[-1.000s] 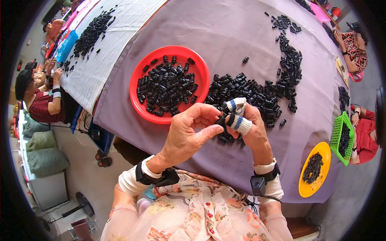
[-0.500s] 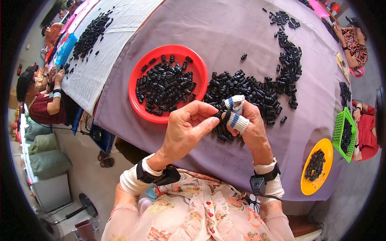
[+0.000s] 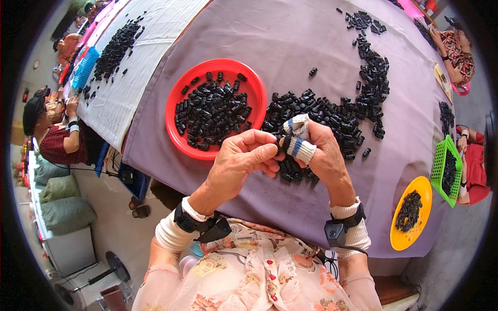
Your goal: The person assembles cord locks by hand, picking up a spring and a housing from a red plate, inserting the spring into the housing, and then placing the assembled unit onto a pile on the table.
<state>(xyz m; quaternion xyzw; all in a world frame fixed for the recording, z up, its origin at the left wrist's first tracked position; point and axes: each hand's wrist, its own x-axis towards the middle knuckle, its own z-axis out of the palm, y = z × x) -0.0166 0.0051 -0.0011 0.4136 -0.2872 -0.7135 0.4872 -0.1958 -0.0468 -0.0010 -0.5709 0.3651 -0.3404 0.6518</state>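
Observation:
My left hand (image 3: 241, 158) pinches a small black cylindrical part (image 3: 278, 149) between thumb and fingertips, over the near edge of a loose pile. My right hand (image 3: 320, 147), with knitted white and blue-striped covers (image 3: 300, 147) on its thumb and a finger, closes on the same part from the other side; the fingers hide most of it. Just beyond both hands spreads the pile of black cylindrical parts (image 3: 311, 111). Left of the pile stands a round red tray (image 3: 171, 116) holding many similar black parts.
A yellow plate (image 3: 423, 189) with small dark pieces lies at the near right, beside a green basket (image 3: 441, 155). A trail of black parts (image 3: 373, 72) runs toward the far right. A blue basket (image 3: 84, 67) stands on the adjoining white-covered table (image 3: 150, 46). Other people sit around the tables.
Both hands stay together over the pile's near edge. My left thumb and fingers have shifted slightly around the small part, and my right hand has turned a little.

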